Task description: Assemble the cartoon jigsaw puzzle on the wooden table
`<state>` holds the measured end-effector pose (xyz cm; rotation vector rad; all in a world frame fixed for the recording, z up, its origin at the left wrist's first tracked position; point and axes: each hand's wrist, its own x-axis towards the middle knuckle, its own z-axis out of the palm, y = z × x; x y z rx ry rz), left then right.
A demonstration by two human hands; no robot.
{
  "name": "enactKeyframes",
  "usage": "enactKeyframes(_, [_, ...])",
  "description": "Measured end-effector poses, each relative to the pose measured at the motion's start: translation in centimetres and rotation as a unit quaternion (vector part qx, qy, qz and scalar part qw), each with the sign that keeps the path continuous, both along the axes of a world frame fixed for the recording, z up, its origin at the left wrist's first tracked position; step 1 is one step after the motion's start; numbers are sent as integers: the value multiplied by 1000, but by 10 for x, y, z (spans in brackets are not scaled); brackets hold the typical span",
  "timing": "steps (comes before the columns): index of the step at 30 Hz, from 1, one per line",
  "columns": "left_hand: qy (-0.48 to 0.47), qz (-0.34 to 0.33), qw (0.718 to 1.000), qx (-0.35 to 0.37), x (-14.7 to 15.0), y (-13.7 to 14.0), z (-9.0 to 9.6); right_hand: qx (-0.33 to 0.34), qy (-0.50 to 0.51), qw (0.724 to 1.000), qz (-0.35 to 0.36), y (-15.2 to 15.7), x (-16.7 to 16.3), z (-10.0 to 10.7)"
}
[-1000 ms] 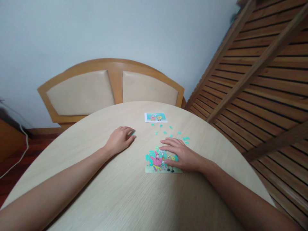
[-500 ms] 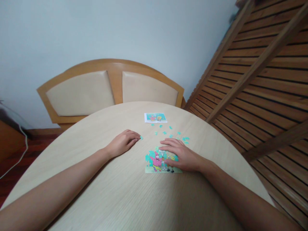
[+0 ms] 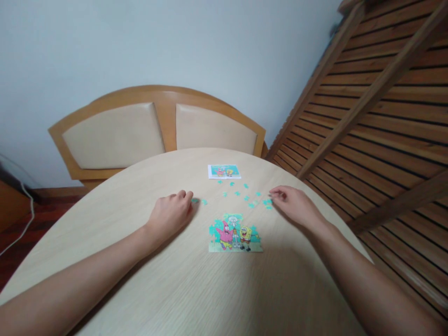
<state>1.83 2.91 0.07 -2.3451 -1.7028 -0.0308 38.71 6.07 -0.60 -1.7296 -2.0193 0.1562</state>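
A partly assembled cartoon jigsaw puzzle [image 3: 235, 233] lies face up on the table, with a pink starfish, a tall pale figure and a yellow square character; its top edge is uneven. My left hand [image 3: 173, 210] rests to its upper left, fingers curled under. Right by those fingertips is a turquoise puzzle piece [image 3: 195, 200], and another loose piece [image 3: 205, 202] lies just beyond. My right hand [image 3: 292, 201] is at the upper right, thumb and fingers drawn together beside a small cluster of pieces [image 3: 268, 204]. Whatever is between its fingertips is too small to make out.
A picture card [image 3: 224, 171] showing the same characters lies farther back on the round wooden table [image 3: 168, 289]. Several turquoise pieces [image 3: 237, 193] are scattered between card and puzzle. A padded bench back [image 3: 170, 116] stands behind the table, and a slatted wooden panel [image 3: 378, 107] on the right.
My right hand has moved off the puzzle to the right, uncovering it, and its fingers have come together. My left hand has drawn back slightly and curled, revealing a piece by its fingertips.
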Motion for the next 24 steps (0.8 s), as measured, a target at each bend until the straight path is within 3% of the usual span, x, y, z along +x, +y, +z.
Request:
enactKeyframes(8, [13,-34,998,-53,13,-18,-6,-85,-31,996,-23,-1,10,-4])
enactKeyframes(13, [-47,-116,992,-32,9,-8,-21,-103,-20,994,0,1,14,-9])
enactKeyframes(17, [-158,-237,958,-26,2,8,-33,-107,-5,994,32,2,13,-13])
enactKeyframes(24, [-222,-324,920,-21,8,3,-29,-92,4,994,56,1,8,-13])
